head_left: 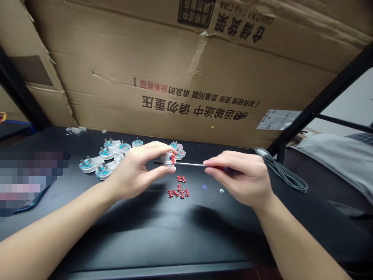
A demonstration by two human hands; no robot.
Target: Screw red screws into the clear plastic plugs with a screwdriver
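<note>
My left hand (139, 168) is closed in a pinch on a small clear plastic plug part (169, 160) with a red piece in it, held above the black table (163, 233). Gripped in my right hand (240, 175) is a screwdriver (190, 164); its thin metal shaft points left and its tip touches the plug part. Several small red pieces (178, 189) lie on the table just below the two hands. A cluster of clear plug parts with teal insides (106, 157) lies behind and to the left of my left hand.
A large flattened cardboard box (186, 70) with printed characters stands along the back of the table. A coiled grey cable (284, 173) lies at the right by a black frame bar (320, 101). Small clear bits (75, 130) sit at the back left. A blurred patch covers the left edge.
</note>
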